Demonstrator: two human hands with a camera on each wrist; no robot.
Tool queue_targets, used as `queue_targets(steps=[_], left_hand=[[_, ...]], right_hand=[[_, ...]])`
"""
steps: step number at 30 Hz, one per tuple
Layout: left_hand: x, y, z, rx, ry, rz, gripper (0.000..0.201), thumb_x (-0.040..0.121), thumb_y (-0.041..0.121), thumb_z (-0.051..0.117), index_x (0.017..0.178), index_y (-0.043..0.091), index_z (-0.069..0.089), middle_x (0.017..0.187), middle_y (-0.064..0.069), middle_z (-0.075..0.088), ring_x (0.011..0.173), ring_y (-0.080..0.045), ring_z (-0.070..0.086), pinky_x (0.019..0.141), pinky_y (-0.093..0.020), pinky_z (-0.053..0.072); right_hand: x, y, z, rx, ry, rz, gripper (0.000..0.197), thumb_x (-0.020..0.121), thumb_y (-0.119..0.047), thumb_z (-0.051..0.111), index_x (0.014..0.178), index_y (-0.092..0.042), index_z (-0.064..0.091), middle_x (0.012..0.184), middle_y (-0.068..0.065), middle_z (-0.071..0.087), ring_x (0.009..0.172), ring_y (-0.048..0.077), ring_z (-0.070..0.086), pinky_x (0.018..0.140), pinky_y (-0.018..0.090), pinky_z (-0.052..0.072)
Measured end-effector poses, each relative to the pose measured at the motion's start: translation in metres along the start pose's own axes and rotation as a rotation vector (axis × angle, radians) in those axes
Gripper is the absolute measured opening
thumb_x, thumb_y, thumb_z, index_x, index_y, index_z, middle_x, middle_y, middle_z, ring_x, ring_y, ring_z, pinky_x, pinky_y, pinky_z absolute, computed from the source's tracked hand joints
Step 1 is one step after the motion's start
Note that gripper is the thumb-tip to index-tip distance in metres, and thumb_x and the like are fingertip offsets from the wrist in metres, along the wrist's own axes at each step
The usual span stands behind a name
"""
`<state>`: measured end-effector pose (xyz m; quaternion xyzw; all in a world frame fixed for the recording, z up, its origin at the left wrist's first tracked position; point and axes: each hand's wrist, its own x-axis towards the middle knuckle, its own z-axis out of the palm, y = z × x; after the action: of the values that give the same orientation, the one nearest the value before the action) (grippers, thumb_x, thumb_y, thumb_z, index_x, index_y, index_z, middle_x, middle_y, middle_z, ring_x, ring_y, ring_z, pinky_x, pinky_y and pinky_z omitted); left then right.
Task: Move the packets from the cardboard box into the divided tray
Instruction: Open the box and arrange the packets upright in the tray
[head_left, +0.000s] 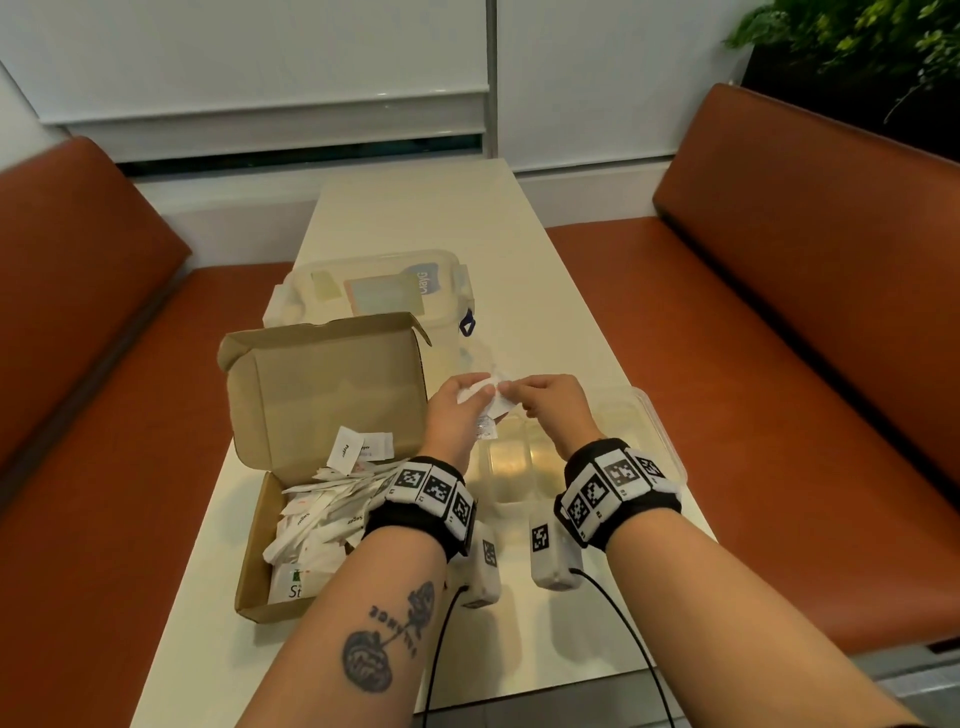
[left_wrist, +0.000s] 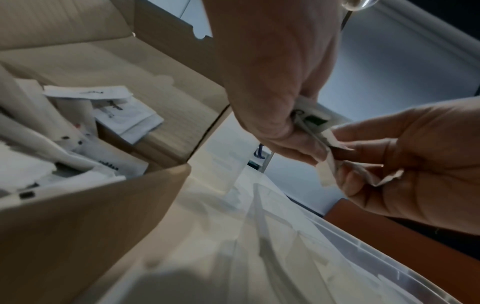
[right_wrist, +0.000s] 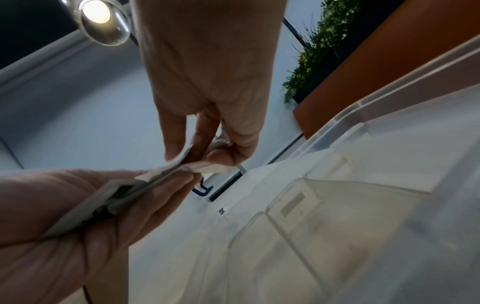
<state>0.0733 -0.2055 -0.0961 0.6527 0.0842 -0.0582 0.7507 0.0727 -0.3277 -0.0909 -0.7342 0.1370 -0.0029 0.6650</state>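
Two bare forearms reach forward over a pale table, each wrist wrapped in a black band covered with square black-and-white markers. The left forearm carries a dark tattoo.

Just beyond the left wrist sits an open cardboard box, its lid standing upright at the far side. Inside lies a loose heap of white packets, some printed with small dark words, a few leaning against the lid.

To the right of the box, beneath and ahead of the right wrist, lies the clear divided tray, its low walls splitting it into compartments. The compartments that show hold no packets.

Above the tray's far edge the two hands meet. The left hand has its fingers curled round a small stack of white packets in hand, held edge-on; the left wrist view shows a green mark on one of them. The right hand pinches the end of that same stack between thumb and fingertips, so both hands are clamped on it together. The stack hangs in the air, touching neither box nor tray.

Farther along the table stands a clear lidded container with a blue clip at its side. Rust-brown bench seats flank the table, and green foliage fills the far right corner.
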Motion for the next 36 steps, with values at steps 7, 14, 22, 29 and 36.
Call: queue_targets(steps=[7,14,22,29,36], left_hand=[[0.003,0.002,-0.007,-0.152,-0.040,-0.001,0.019,0.092,-0.006,0.051,0.107,0.004,0.060,0.114,-0.016,0.059,0.097,-0.025,0.063,0.069,-0.022,0.058],[0.002,0.008,-0.002,-0.184,-0.206,-0.058,0.020,0.091,-0.007,0.050,0.106,-0.003,0.064,0.104,-0.012,0.065,0.087,-0.019,0.066,0.069,-0.018,0.056],[0.005,0.009,-0.002,-0.098,-0.253,-0.035,0.023,0.091,-0.005,0.052,0.105,0.005,0.067,0.103,-0.009,0.067,0.094,-0.023,0.065,0.080,-0.025,0.057],[0.009,0.005,-0.005,-0.096,-0.227,-0.029,0.025,0.090,-0.006,0.052,0.098,0.010,0.070,0.102,-0.008,0.069,0.085,-0.018,0.068,0.086,-0.029,0.054],[0.015,0.002,-0.006,0.006,0.002,0.069,0.026,0.093,-0.001,0.052,0.101,0.017,0.069,0.117,-0.010,0.065,0.109,-0.024,0.060,0.095,-0.033,0.049]], right_hand=[[-0.001,0.004,-0.010,0.204,0.064,0.012,0.016,0.084,0.002,0.059,0.094,-0.002,0.072,0.081,0.009,0.065,0.073,0.016,0.054,0.074,0.023,0.049],[-0.004,0.002,-0.017,0.099,-0.017,-0.001,0.033,0.078,0.013,0.058,0.101,-0.011,0.057,0.071,0.005,0.062,0.057,0.012,0.051,0.044,0.016,0.036],[-0.007,0.002,-0.020,0.052,-0.116,0.020,0.019,0.084,0.007,0.058,0.093,-0.007,0.067,0.084,0.017,0.064,0.075,0.024,0.054,0.073,0.032,0.045],[-0.007,0.002,-0.022,-0.102,-0.232,-0.017,0.016,0.082,-0.004,0.068,0.098,-0.004,0.071,0.081,0.006,0.068,0.068,0.008,0.060,0.068,0.020,0.051],[-0.007,0.007,-0.011,-0.266,-0.149,0.151,0.016,0.075,-0.002,0.076,0.086,0.006,0.068,0.070,0.008,0.060,0.058,0.014,0.058,0.046,0.016,0.052]])
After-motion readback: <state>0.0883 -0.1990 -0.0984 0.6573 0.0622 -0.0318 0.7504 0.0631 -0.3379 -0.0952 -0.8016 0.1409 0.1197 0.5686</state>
